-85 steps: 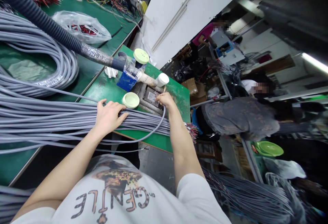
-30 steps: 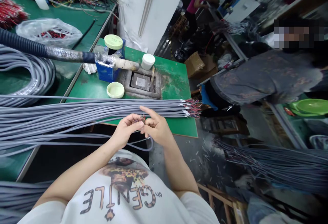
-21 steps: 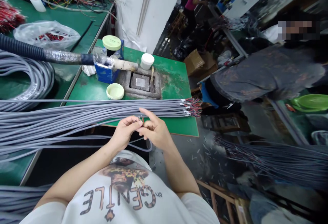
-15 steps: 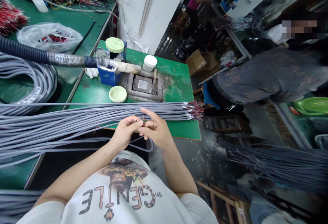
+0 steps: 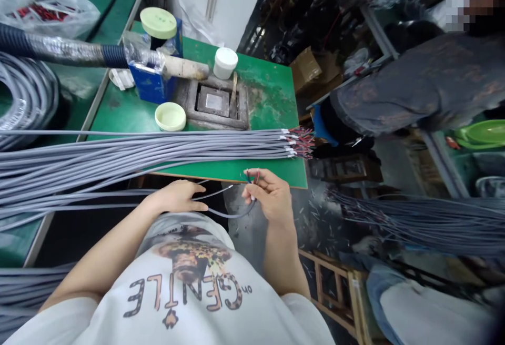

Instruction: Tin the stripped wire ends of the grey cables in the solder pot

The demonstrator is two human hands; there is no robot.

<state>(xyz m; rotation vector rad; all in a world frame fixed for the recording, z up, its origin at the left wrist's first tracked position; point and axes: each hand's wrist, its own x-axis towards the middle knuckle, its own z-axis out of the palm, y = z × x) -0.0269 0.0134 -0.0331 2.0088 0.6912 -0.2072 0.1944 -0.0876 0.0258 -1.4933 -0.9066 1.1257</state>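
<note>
The right hand pinches a grey cable between thumb and fingers, close to its stripped end, where thin coloured wires fan out over the fingertips. From that grip the wires point away from the body, towards the near edge of the green table, while the cable itself bends down and runs left to the left hand. That hand lies palm down with its fingers parted; whether it grips the cable beneath cannot be told. The held end is thus closest to the right hand, just short of the table's near edge and left of its near right corner. Past the edge, a bundle of grey cables lies lengthwise along the table, its frayed ends by the right edge; beyond the bundle, away and leftward from the right hand, sits a square metal well.
</note>
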